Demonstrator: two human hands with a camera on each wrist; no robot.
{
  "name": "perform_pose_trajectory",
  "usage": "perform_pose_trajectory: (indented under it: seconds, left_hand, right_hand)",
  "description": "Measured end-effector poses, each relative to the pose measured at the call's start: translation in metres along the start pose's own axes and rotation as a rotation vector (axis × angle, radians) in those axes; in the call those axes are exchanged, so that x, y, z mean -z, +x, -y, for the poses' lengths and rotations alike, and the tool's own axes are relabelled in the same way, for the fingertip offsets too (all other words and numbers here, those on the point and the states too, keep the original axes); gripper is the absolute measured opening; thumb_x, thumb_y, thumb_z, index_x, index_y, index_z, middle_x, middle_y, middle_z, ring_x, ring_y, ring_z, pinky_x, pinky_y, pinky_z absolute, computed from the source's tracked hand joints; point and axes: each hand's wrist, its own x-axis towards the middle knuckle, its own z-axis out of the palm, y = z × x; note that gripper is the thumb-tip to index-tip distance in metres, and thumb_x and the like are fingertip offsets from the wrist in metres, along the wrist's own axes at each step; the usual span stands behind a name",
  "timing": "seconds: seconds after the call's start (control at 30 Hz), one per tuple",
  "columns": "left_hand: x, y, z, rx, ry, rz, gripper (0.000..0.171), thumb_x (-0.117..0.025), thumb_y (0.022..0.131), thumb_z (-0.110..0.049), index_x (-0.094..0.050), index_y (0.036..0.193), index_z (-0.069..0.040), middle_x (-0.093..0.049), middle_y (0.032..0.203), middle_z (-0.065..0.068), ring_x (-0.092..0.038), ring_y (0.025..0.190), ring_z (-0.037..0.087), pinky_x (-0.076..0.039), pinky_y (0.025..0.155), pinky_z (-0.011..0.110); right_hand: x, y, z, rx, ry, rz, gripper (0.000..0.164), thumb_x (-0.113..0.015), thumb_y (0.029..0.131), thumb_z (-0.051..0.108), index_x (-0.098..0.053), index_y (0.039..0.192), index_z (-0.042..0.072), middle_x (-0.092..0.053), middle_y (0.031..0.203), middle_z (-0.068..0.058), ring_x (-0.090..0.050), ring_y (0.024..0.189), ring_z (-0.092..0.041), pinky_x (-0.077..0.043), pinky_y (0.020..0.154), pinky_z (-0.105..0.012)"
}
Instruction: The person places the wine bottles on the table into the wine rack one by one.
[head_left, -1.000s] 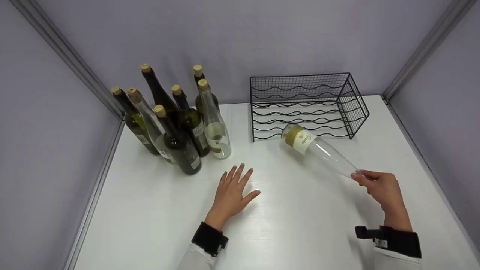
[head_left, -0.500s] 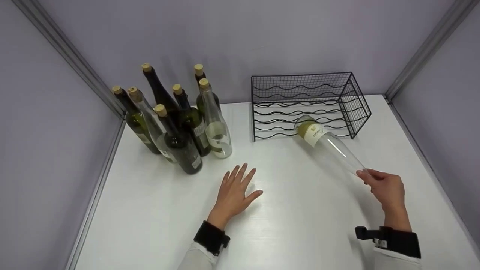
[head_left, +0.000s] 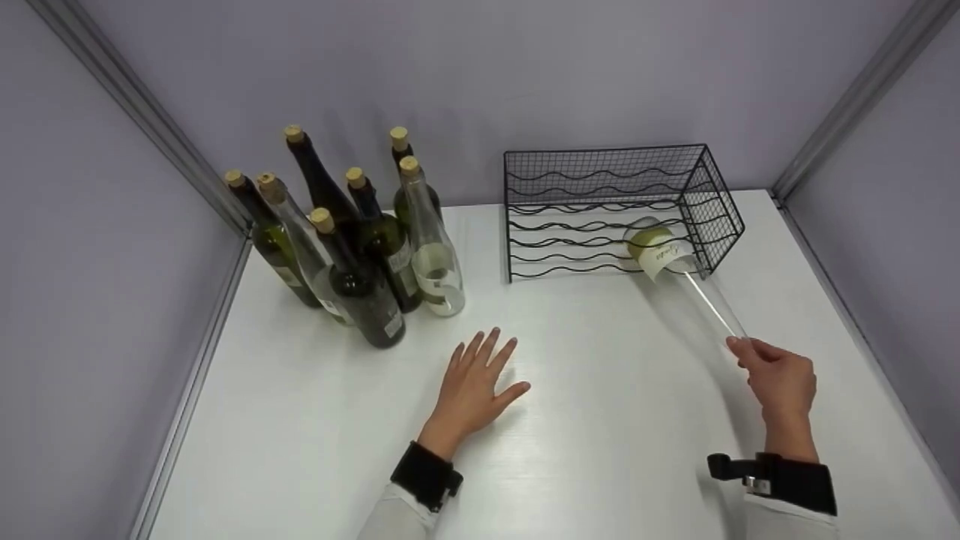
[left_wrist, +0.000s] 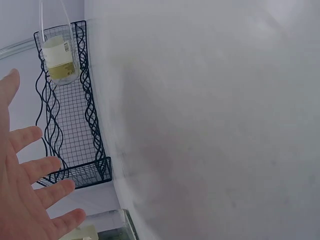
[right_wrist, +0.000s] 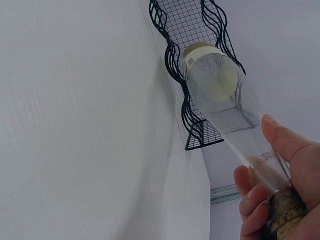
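Note:
My right hand (head_left: 781,379) grips a clear glass wine bottle (right_wrist: 220,95) by its neck, just below the cork (right_wrist: 285,207). The bottle is tilted, its base pointing away from me and overlapping the right part of the black wire wine rack (head_left: 592,241) in the head view. A cream and gold label (head_left: 660,253) wraps the base end. In the left wrist view that labelled end shows between the rack's wavy wires. My left hand (head_left: 472,386) holds nothing; its fingers are spread over the white table, right of the standing bottles.
Several corked wine bottles stand grouped at the back left, among them a dark bottle (head_left: 366,300) in front and a clear bottle (head_left: 435,270) on the right. Grey walls enclose the white table (head_left: 585,420) at the back and both sides. The rack stands near the back wall.
The bottle's base end has moved right and back, from the rack's front edge to over its right part. My right hand shifted slightly right and toward me; my left hand barely moved.

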Motion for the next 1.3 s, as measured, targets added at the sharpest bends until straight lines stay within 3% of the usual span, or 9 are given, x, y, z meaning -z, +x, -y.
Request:
perform_pose_trajectory:
  seconds: [0.47, 0.7, 0.87, 1.3]
  left_hand:
    - [-0.004, 0.002, -0.002, -0.026, 0.013, -0.025, 0.075, -0.034, 0.095, -0.070, -0.037, 0.153, -0.024, -0.029, 0.159, 0.008, -0.025, 0.145, 0.031, -0.022, 0.113, 0.053]
    - [-0.005, 0.008, -0.009, -0.034, 0.001, -0.018, 0.075, -0.035, 0.095, -0.071, -0.037, 0.153, -0.024, -0.029, 0.159, 0.008, -0.025, 0.145, 0.031, -0.022, 0.113, 0.054]
    - [-0.007, 0.015, -0.016, -0.048, -0.011, -0.016, 0.075, -0.035, 0.095, -0.071, -0.036, 0.154, -0.025, -0.027, 0.159, 0.008, -0.025, 0.145, 0.031, -0.023, 0.113, 0.054]
    - [-0.012, 0.035, -0.039, -0.066, -0.012, 0.037, 0.077, -0.031, 0.094, -0.073, -0.031, 0.156, -0.027, -0.023, 0.161, 0.006, -0.023, 0.145, 0.029, -0.022, 0.114, 0.052]
  right_hand:
    - [-0.019, 0.010, 0.006, -0.116, 0.121, -0.078, 0.074, -0.072, 0.080, 0.060, -0.064, 0.132, 0.009, -0.063, 0.066, 0.022, -0.062, 0.065, -0.007, -0.045, 0.056, -0.025]
    - [-0.033, 0.019, 0.015, -0.124, 0.087, -0.113, 0.072, -0.067, 0.082, 0.063, -0.064, 0.132, 0.011, -0.065, 0.069, 0.019, -0.057, 0.064, -0.004, -0.044, 0.063, -0.027]
    - [-0.045, 0.025, 0.022, -0.141, 0.093, -0.143, 0.067, -0.066, 0.085, 0.061, -0.066, 0.130, 0.011, -0.064, 0.068, 0.017, -0.057, 0.075, -0.010, -0.041, 0.071, -0.028]
    - [-0.068, 0.042, 0.038, -0.121, 0.066, -0.182, 0.061, -0.062, 0.088, 0.059, -0.068, 0.128, 0.013, -0.057, 0.062, 0.022, -0.058, 0.079, -0.012, -0.039, 0.071, -0.027]
